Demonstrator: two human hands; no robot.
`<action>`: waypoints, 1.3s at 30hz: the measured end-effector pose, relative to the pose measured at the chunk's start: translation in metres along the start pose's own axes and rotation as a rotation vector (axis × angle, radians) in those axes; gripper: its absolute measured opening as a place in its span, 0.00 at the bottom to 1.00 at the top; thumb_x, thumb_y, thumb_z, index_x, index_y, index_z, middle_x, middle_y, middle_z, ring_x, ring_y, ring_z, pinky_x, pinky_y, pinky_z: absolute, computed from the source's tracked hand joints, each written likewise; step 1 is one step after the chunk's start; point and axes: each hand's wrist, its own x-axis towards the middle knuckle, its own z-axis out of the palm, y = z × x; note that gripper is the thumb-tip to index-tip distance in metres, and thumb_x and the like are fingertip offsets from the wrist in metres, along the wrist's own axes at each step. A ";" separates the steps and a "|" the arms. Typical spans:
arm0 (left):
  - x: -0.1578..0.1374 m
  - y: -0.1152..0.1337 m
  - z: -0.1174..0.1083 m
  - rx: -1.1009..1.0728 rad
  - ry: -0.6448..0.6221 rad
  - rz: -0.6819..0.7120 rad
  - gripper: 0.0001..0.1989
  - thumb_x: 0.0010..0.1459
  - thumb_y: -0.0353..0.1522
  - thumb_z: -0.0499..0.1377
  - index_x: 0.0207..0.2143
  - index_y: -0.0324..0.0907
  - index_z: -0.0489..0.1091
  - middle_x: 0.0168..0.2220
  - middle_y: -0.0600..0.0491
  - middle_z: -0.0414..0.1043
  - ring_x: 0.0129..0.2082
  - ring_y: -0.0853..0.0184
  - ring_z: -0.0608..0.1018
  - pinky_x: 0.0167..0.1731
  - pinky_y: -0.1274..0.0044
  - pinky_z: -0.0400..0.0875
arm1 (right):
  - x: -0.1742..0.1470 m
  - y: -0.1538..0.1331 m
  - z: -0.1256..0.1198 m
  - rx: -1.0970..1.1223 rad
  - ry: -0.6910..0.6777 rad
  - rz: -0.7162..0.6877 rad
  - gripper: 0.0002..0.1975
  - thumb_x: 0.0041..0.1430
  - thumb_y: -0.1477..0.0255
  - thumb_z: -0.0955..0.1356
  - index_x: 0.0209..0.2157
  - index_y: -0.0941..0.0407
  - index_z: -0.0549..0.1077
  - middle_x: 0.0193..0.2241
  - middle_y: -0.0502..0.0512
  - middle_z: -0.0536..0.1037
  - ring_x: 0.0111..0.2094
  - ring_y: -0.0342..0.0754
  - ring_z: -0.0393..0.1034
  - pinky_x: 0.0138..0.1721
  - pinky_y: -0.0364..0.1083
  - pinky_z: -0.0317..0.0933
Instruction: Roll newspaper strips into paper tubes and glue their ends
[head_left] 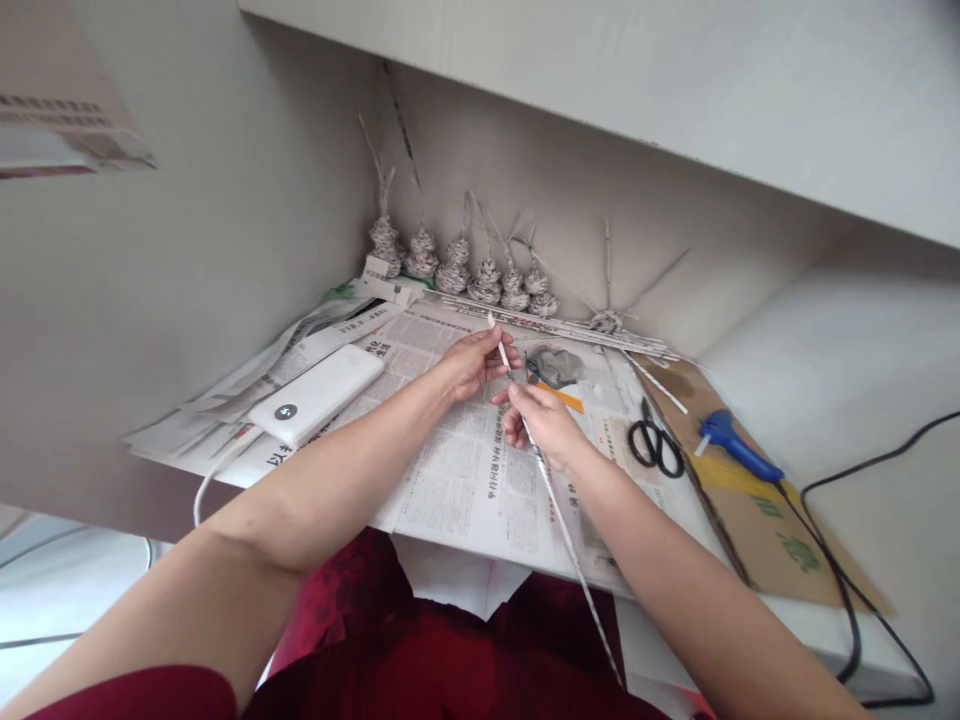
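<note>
A long, thin rolled-newspaper stick [553, 498] slants from my lap up through both hands, above the newspaper-covered table. Near its upper end, my left hand [480, 362] pinches it between thumb and fingers, with a white tip poking out above. Just below, my right hand [541, 425] grips the same stick, thumb on top and fingers curled under. Behind the hands stand several small gourd-shaped woven paper pieces [486, 284] with loose sticks rising from their tops. More rolled paper sticks [570, 330] lie in a bundle in front of them.
Black-handled scissors [655, 446] and a blue glue gun [742, 447] lie at the right, the gun on flattened cardboard [780, 530]. A white power bank [319, 392] with a cable rests on newspapers at the left. An overhanging white board [637, 90] juts above the table.
</note>
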 end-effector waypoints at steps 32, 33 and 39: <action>0.004 0.004 -0.003 -0.134 0.044 0.013 0.12 0.63 0.33 0.52 0.30 0.35 0.67 0.21 0.53 0.69 0.20 0.72 0.76 0.18 0.85 0.72 | -0.041 0.006 -0.013 -0.101 -0.040 0.042 0.18 0.56 0.53 0.64 0.31 0.54 0.67 0.15 0.44 0.62 0.15 0.40 0.57 0.17 0.40 0.47; 0.005 0.005 -0.003 -0.140 0.056 0.021 0.11 0.62 0.34 0.52 0.30 0.35 0.67 0.21 0.53 0.69 0.20 0.72 0.76 0.18 0.85 0.72 | -0.046 0.007 -0.016 -0.206 0.020 0.006 0.17 0.56 0.54 0.65 0.30 0.54 0.68 0.15 0.44 0.62 0.15 0.40 0.56 0.17 0.41 0.48; 0.003 0.008 -0.003 -0.170 0.008 -0.001 0.13 0.63 0.34 0.49 0.30 0.36 0.66 0.21 0.53 0.69 0.21 0.73 0.76 0.19 0.86 0.71 | -0.060 0.011 -0.017 0.156 -0.071 0.154 0.18 0.58 0.53 0.62 0.31 0.54 0.67 0.13 0.41 0.55 0.13 0.39 0.50 0.16 0.41 0.45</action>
